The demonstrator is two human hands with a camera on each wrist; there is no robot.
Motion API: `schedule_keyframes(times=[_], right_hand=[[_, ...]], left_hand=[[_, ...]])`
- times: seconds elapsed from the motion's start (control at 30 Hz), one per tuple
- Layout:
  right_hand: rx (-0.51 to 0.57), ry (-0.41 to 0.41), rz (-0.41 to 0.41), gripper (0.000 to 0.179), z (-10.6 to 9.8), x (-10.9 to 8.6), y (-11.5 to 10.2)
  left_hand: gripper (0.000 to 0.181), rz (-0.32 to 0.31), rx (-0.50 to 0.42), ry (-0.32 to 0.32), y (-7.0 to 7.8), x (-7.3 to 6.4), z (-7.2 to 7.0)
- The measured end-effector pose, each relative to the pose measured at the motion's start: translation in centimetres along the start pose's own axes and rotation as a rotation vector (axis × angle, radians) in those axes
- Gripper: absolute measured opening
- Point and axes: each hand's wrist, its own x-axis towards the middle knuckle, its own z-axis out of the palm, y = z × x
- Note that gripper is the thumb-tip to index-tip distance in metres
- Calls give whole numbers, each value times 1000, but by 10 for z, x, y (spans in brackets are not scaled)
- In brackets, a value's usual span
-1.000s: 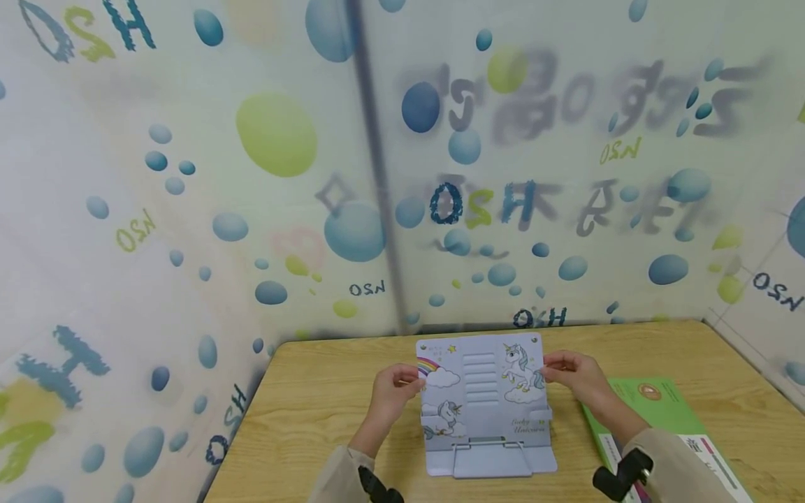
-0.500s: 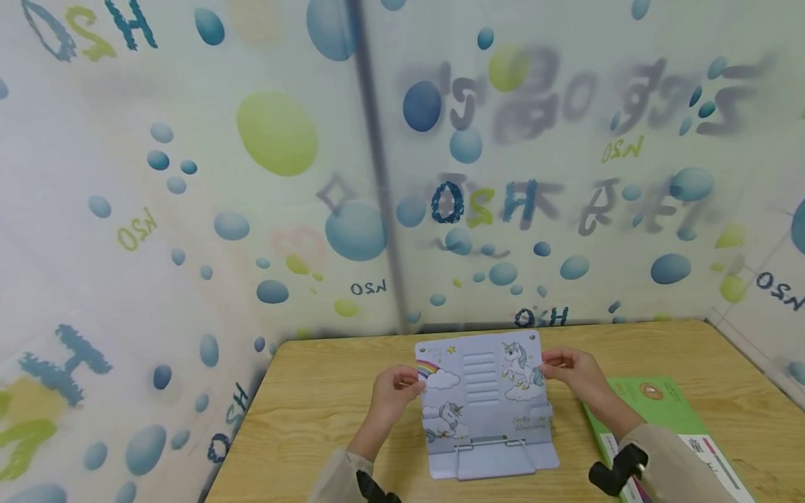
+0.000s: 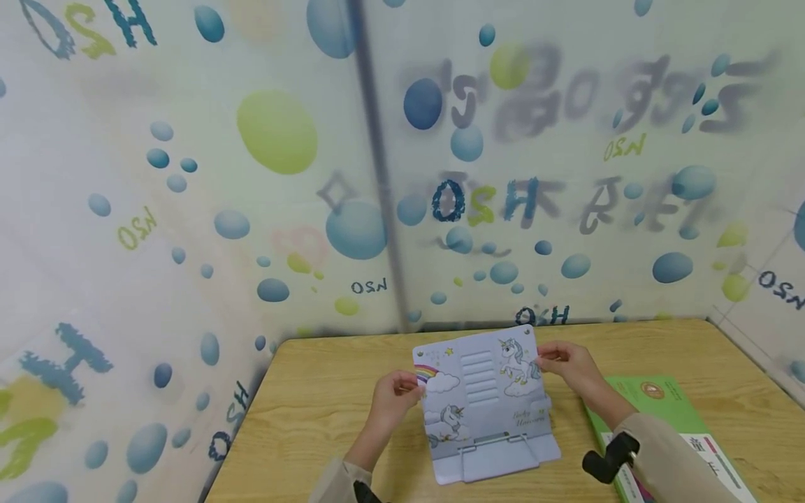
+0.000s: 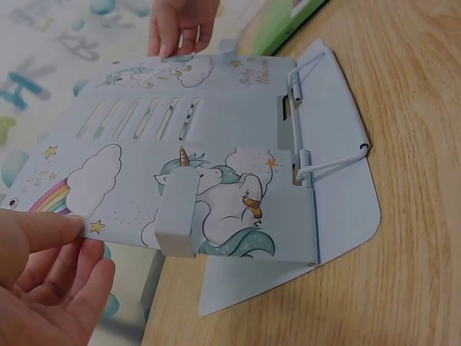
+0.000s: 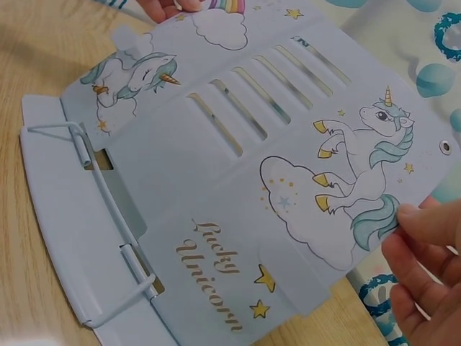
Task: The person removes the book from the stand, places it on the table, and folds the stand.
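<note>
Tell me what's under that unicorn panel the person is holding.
Under the unicorn panel, the left wrist view shows part of a white base plate, with the wooden table below. The panel covers the rest, so I can't tell whether anything else is there.

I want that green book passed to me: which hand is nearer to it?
Right. The right hand pinches the stand's right edge, its forearm over the green book. The left hand pinches the stand's left edge, across from the book.
</note>
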Motion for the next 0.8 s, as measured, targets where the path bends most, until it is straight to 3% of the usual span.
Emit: schedule_keyframes(times=[0.63, 0.8], right_hand=[[-34, -15, -42, 31, 6, 16, -1], [-35, -32, -20, 32, 8, 20, -2]], left_hand=[[14, 14, -90, -67, -4, -15, 0], [15, 5, -117, -71, -4, -21, 2]])
